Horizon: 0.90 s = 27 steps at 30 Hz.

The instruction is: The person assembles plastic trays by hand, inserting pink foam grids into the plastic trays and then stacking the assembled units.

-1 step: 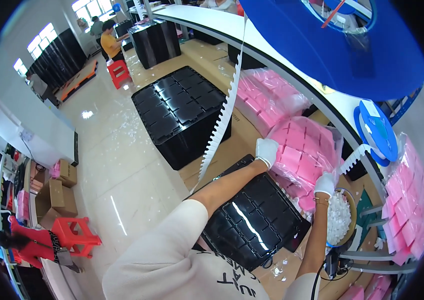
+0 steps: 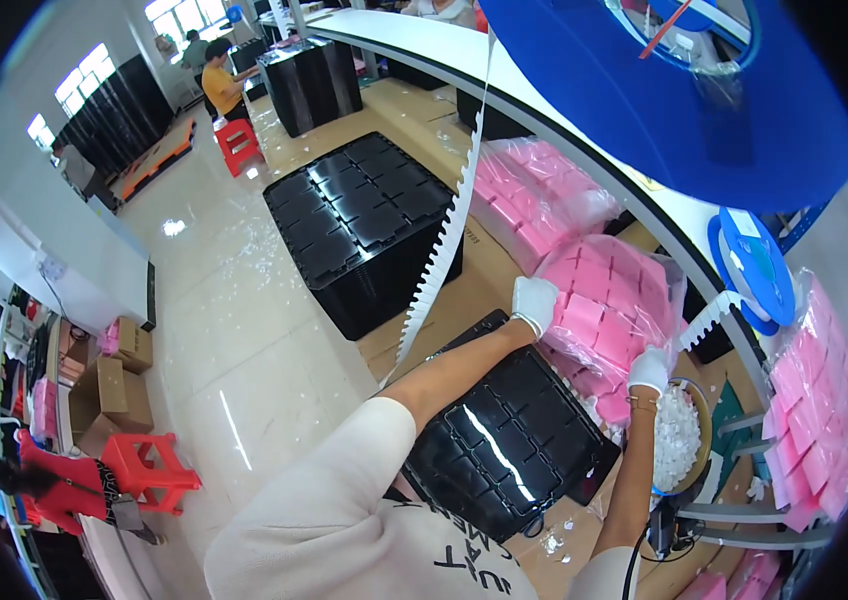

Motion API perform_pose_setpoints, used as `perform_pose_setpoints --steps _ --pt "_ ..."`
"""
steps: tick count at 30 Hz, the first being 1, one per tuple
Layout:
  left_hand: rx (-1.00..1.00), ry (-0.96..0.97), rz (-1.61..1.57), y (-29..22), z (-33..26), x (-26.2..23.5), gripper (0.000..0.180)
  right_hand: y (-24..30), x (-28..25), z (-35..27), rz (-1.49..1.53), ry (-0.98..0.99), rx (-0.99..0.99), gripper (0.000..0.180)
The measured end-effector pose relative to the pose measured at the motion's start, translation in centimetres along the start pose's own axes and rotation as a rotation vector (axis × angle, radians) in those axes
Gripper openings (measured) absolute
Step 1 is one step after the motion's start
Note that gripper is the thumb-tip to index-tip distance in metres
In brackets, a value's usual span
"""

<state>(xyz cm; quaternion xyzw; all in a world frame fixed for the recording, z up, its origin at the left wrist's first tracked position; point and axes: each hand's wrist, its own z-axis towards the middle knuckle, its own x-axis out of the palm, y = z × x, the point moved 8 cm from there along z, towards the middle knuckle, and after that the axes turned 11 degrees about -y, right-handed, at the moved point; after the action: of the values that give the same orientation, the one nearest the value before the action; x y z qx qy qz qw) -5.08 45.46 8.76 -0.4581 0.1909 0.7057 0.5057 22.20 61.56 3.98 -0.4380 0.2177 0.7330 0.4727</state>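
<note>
My left hand (image 2: 536,304), in a white glove, is closed on the left edge of a clear plastic bag (image 2: 612,290) filled with pink blocks, which look like foam. My white-gloved right hand (image 2: 650,368) grips the same bag at its near right side. The bag leans beyond the far edge of a black lidded crate (image 2: 514,440) that stands in front of me. Both sets of fingers are partly hidden against the film. Another bag of pink blocks (image 2: 534,200) lies just behind.
A round tub (image 2: 706,440) of white scraps stands beside my right forearm. A notched white strip (image 2: 439,250) hangs from above on the left, near a second black crate (image 2: 359,210). Large blue reels (image 2: 684,130) overhang the white bench. Another pink bag (image 2: 819,410) is at far right.
</note>
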Motion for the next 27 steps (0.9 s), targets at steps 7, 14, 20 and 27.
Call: perform_pose_setpoints --steps 7,14,20,27 --pt "0.224 -0.163 -0.132 -4.3 3.3 -6.8 0.009 -3.2 -4.9 -0.3 0.599 -0.133 0.123 0.013" --pt "0.448 -0.134 -0.448 -2.6 -2.1 -13.9 0.007 1.1 -18.2 -10.8 0.431 0.141 0.264 0.014" --pt "0.657 0.163 -0.509 0.0 -10.0 -17.6 0.014 7.6 -24.5 -20.9 0.412 0.268 0.218 0.012" --pt "0.714 0.349 -0.475 2.8 -16.3 -18.2 0.014 13.1 -27.7 -25.4 0.486 0.345 0.332 0.014"
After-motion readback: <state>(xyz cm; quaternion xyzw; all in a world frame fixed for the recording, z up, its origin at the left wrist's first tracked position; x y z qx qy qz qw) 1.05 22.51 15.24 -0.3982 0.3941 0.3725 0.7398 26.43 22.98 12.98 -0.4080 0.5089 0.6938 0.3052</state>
